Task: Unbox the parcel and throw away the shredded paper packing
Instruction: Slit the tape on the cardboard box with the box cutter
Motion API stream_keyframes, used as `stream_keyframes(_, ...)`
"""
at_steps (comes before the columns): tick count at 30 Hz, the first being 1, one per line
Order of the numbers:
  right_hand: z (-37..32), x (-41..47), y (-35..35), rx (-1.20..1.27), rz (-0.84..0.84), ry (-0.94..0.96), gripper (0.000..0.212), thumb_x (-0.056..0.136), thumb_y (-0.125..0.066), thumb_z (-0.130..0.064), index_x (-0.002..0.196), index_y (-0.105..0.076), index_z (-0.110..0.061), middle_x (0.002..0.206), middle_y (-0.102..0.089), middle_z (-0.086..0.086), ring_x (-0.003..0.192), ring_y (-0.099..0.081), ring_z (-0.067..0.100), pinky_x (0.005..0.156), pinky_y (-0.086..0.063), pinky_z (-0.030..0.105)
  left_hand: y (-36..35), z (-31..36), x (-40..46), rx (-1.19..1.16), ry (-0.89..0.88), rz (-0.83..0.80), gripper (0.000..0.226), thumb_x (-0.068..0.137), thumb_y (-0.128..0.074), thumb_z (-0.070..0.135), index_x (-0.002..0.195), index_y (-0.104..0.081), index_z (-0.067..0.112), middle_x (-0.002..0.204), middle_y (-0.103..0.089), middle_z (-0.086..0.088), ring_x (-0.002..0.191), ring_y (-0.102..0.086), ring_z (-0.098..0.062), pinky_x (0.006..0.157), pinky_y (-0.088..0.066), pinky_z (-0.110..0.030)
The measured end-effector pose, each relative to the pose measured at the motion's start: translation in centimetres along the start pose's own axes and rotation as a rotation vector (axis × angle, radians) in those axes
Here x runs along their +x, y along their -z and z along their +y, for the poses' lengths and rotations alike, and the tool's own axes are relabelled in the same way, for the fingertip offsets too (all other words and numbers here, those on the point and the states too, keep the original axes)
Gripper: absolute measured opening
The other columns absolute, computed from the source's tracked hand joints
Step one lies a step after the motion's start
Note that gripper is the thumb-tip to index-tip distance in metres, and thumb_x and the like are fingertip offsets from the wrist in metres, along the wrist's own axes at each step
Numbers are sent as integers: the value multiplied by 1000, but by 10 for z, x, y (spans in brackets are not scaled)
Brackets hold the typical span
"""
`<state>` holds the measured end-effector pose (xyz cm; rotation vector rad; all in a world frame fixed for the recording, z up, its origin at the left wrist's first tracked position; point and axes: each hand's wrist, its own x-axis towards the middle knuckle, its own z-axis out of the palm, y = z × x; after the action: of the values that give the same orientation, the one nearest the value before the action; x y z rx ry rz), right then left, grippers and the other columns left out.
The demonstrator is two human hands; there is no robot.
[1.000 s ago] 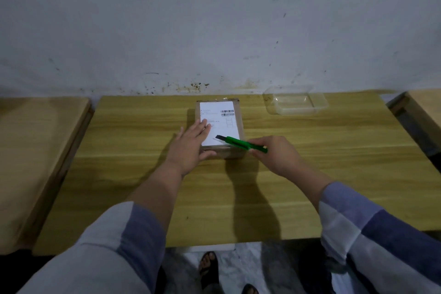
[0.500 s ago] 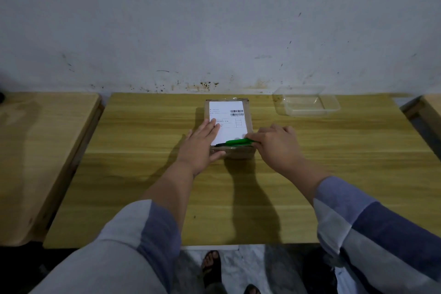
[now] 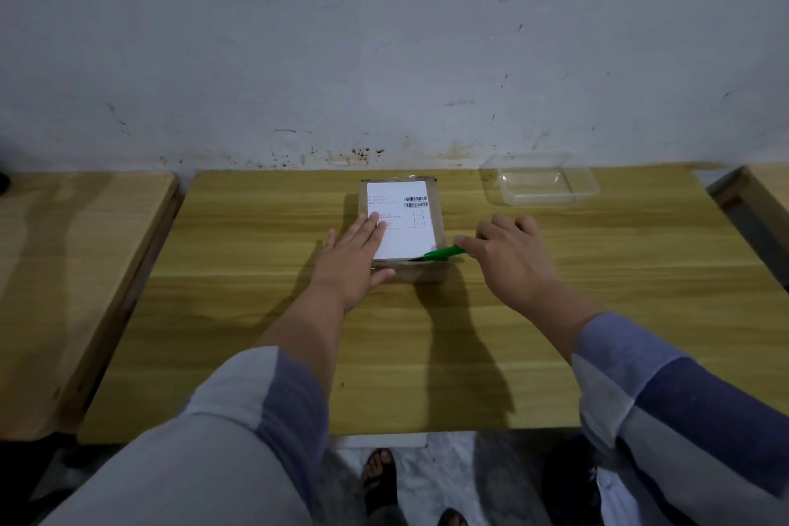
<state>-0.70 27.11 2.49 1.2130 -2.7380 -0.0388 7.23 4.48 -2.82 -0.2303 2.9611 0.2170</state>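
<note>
Sleeves: grey-and-blue striped fabric sleeves [image 3: 239, 431], pushed up, forearms bare, reaching forward over the near table edge.
Table: yellow wood-grain rectangular table [image 3: 256, 333]; both hands work toward its far half.
Left hand: left hand [image 3: 352, 258] lies flat, fingers straight and together, palm down on the near-left corner of the parcel; fingertips reach onto the label, thumb runs along the near face of the box.
Right hand: right hand [image 3: 510, 254], knuckles up, fingers curled, grips a slim green plastic utility cutter [image 3: 444, 253] at its rear end.
Cutter: points left from the right-hand fingers; its tip sits at the near-right edge of the parcel top, just below the label's corner. Blade too small to make out.
Parcel: small brown cardboard box [image 3: 439, 222], closed, lying flat between the two hands, under the left fingers; white rectangular shipping label with barcodes [image 3: 401, 222] covers most of its top.
Beyond right fingers: clear plastic rectangular tray [image 3: 542, 184], well apart from the parcel, near the wall.
Far: stained whitish wall [image 3: 384, 34] behind the table.
</note>
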Motion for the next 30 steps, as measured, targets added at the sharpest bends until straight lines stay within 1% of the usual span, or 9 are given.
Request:
stream_keyframes(3,13,-6,5,-16,-55,-46,48,91,-44,-5,132,-52,-29,104,-61,3,104,-49,26,82,-28,38,2,3,0,22,8,-18,78,95,-37,54,153,2,19,162,10,4,149,10,-14,119,-2,-49)
stream_keyframes(7,28,-19,2,-27,-38,-141,39,92,-47,-14,126,-57,-31,101,-65,-1,100,-51,25,80,-30,37,5,9,0,36,27,-26,79,95,-36,54,153,3,18,162,11,2,149,11,-15,118,-1,-51)
stream_keyframes(13,32,-30,7,291,-122,-485,29,91,-48,-42,116,-60,-33,102,-68,-1,104,-56,25,87,-37,38,8,18,-2,-9,63,3,83,91,-39,59,153,-1,19,162,6,4,149,8,-13,119,4,-54)
stream_keyframes(15,36,-30,10,477,-175,-646,31,91,-52,-38,120,-61,-29,103,-70,5,98,-62,27,82,-45,37,8,22,-1,-62,95,27,81,90,-36,62,153,-7,20,162,2,5,149,5,-13,118,5,-54)
stream_keyframes(17,38,-27,9,782,-186,-781,34,93,-52,-25,125,-60,-21,103,-71,9,78,-63,22,64,-50,30,8,29,1,-122,131,61,76,92,-32,62,152,-13,20,162,-4,4,149,1,-14,119,4,-54)
stream_keyframes(19,38,-25,9,1051,-203,-882,38,95,-47,-10,131,-56,-17,98,-70,11,59,-49,13,50,-37,24,10,35,6,-156,148,100,70,94,-29,58,151,-16,20,162,-8,3,149,-1,-14,120,3,-52)
stream_keyframes(22,39,-19,4,1275,-229,-985,47,95,-41,-1,139,-44,-17,108,-68,14,65,-49,12,58,-36,26,12,41,17,-171,123,108,66,97,-26,54,152,-14,20,162,-6,3,149,2,-14,120,4,-48)
stream_keyframes(26,40,-3,-8,1363,-192,-1104,45,88,-57,-4,131,-54,-18,89,-64,9,70,-56,17,59,-40,28,14,42,40,-144,102,43,66,98,-23,52,153,-10,19,162,0,2,149,7,-14,121,5,-47)
stream_keyframes(30,34,14,-28,1200,-75,-1173,42,78,-72,-7,118,-65,-16,97,-69,13,76,-63,22,61,-51,32,14,36,59,-104,88,3,67,98,-18,53,154,-3,18,162,8,0,148,12,-15,120,9,-47)
